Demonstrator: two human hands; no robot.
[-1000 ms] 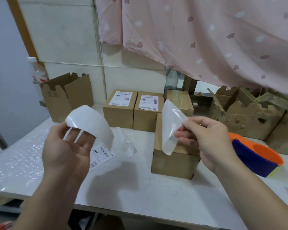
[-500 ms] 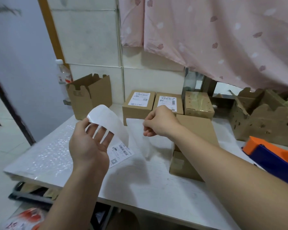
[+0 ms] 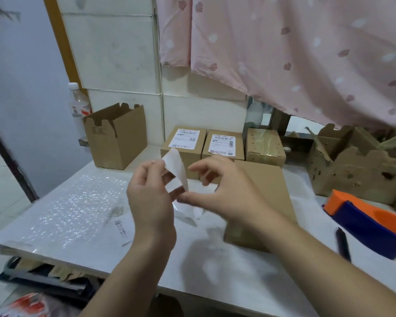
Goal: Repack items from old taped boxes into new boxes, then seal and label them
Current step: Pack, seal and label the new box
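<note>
My left hand (image 3: 150, 197) holds a curled white label (image 3: 176, 167) up by its top edge, above the white table (image 3: 146, 255). My right hand (image 3: 222, 188) has come in from the right, and its thumb and curled fingers pinch the label's lower end. A plain closed cardboard box (image 3: 268, 188) sits just behind and under my right hand. A translucent backing sheet (image 3: 189, 212) lies on the table below both hands. At the back stand two closed boxes that carry labels (image 3: 184, 145) (image 3: 223, 145), with an old taped box (image 3: 264, 145) beside them.
An open empty box (image 3: 117, 136) and a bottle (image 3: 78, 104) stand at the back left. Bubble wrap (image 3: 73, 207) covers the table's left part, with a printed slip (image 3: 121, 227) at its edge. Torn old boxes (image 3: 357, 172), an orange and blue tape dispenser (image 3: 370, 220) and a pen (image 3: 343, 243) are on the right.
My right hand let the backing sheet drop onto the table and moved over to the label. My left hand turned and brought the label toward the middle.
</note>
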